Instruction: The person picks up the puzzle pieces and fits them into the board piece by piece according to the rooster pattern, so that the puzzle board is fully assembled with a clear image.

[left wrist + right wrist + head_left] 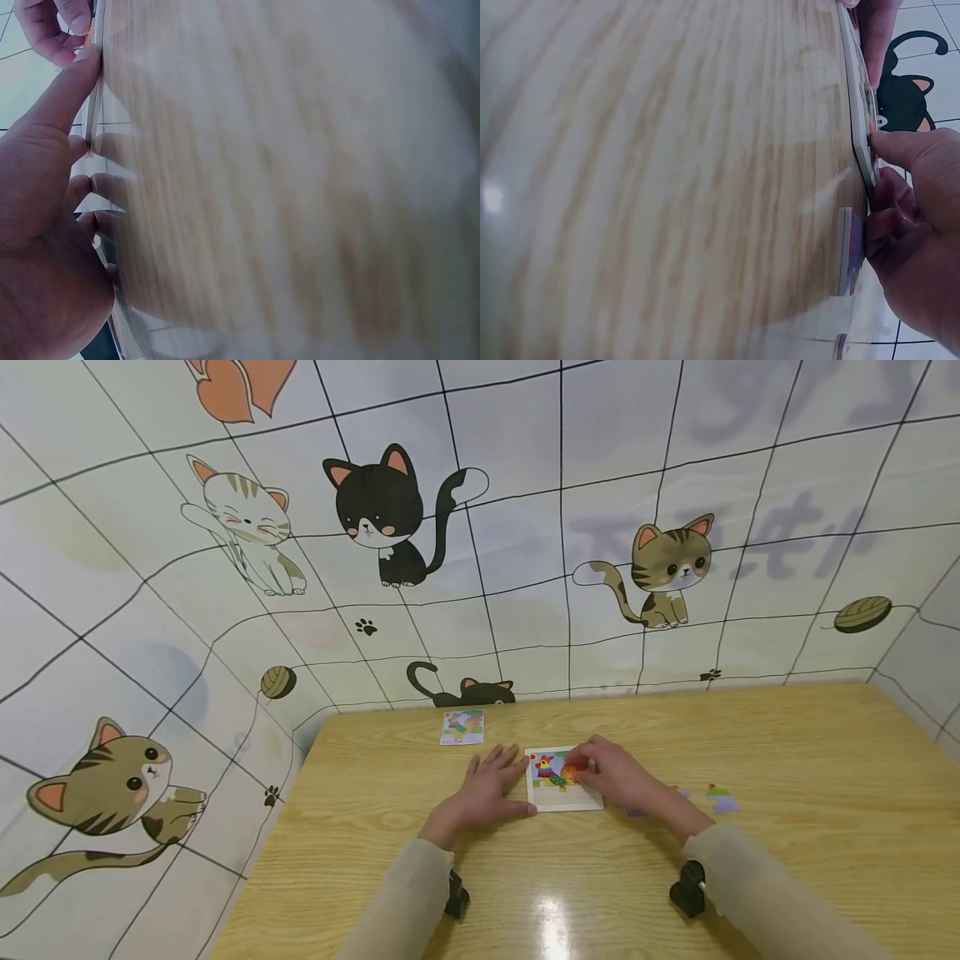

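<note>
A white-framed jigsaw puzzle board lies flat on the table, with a colourful rooster picture partly filled in across its upper part and a bare white lower strip. My left hand rests at the board's left side, fingers spread, its thumb at the near corner. Over the board's right part, my right hand pinches an orange-red puzzle piece between thumb and curled fingers, low against the picture. The right thumb is down at the board's surface; the hand hides the upper right corner.
Loose puzzle pieces lie right of the board: a green and purple one and a purple one partly under my right forearm. A picture card lies at the back left of the wooden table, near the cat-patterned wall.
</note>
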